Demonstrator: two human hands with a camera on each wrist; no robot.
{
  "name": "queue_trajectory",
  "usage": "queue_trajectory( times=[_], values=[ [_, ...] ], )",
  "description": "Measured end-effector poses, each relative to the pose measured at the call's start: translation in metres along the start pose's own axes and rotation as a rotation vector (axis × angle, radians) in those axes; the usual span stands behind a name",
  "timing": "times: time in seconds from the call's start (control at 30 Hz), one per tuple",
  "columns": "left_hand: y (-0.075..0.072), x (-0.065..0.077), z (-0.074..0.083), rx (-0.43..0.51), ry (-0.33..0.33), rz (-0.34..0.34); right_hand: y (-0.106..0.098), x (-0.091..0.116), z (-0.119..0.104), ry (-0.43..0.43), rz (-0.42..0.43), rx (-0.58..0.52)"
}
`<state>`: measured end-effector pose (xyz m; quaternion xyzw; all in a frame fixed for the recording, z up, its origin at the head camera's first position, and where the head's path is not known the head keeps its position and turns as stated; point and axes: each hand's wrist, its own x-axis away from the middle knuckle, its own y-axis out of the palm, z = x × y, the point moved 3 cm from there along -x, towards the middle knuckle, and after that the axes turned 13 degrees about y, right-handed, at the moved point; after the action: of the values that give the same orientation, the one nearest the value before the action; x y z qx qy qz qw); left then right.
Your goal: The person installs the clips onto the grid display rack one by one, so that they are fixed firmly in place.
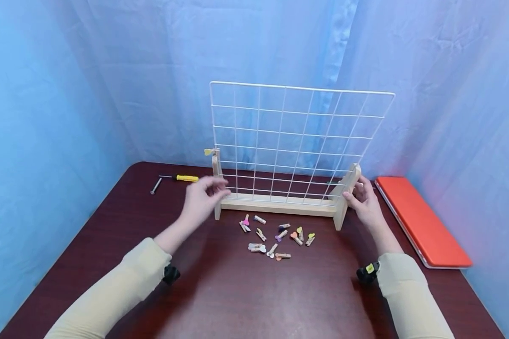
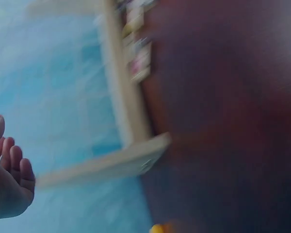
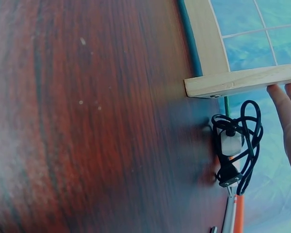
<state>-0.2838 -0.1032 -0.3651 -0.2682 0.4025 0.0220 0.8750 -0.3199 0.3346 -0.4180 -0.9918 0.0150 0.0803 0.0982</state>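
A white wire grid (image 1: pixel 297 113) stands in a light wooden frame (image 1: pixel 275 205). My right hand (image 1: pixel 366 202) holds its right side board (image 1: pixel 345 188), thumb at the front edge. In the right wrist view, the fingertips touch this board's outer face (image 3: pixel 247 82). My left hand (image 1: pixel 201 197), its fingers loosely bent, is beside the left side board (image 1: pixel 217 207). In the blurred left wrist view this hand (image 2: pixel 9 182) appears with nothing in it. A yellow heart clothespin (image 1: pixel 209 151) sits at the grid's left edge, above the left board.
Several small heart clothespins (image 1: pixel 282 255) lie scattered before the frame. A yellow-handled screwdriver (image 1: pixel 187 178) and a bolt (image 1: pixel 155 186) lie at the back left. A flat red case (image 1: pixel 424 221) lies on the right. Behind the right board is a coiled black cable (image 3: pixel 254 143).
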Motion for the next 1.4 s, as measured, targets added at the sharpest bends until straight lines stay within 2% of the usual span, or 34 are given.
queue_trajectory(
  times=[0.13, 0.27, 0.43, 0.53, 0.73, 0.93, 1.17, 1.3, 1.4],
  values=[
    [0.032, 0.035, 0.001, 0.035, -0.017, -0.233, 0.0, 0.001, 0.002, 0.009, 0.009, 0.015],
    [0.058, 0.062, -0.001, 0.094, -0.022, -0.412, 0.002, 0.004, -0.001, 0.008, 0.003, 0.011],
    [0.076, 0.077, -0.001, 0.103, 0.004, -0.576, 0.009, 0.01, -0.011, 0.0, -0.005, 0.01],
    [0.08, 0.08, 0.0, 0.082, 0.016, -0.616, 0.012, 0.013, -0.015, 0.001, -0.01, 0.02],
    [0.082, 0.082, 0.001, 0.036, 0.042, -0.612, 0.014, 0.014, -0.016, -0.001, 0.012, 0.062],
    [0.081, 0.076, 0.002, 0.029, 0.063, -0.584, 0.007, 0.009, -0.011, -0.015, 0.039, 0.109],
    [0.066, 0.062, 0.001, 0.07, 0.024, -0.481, 0.002, 0.002, -0.013, -0.053, 0.098, 0.234],
    [0.049, 0.047, 0.003, 0.068, 0.027, -0.384, 0.007, 0.01, -0.03, -0.049, 0.157, 0.325],
    [0.031, 0.03, 0.007, 0.045, 0.026, -0.298, 0.006, 0.01, -0.029, -0.067, 0.219, 0.39]
  ],
)
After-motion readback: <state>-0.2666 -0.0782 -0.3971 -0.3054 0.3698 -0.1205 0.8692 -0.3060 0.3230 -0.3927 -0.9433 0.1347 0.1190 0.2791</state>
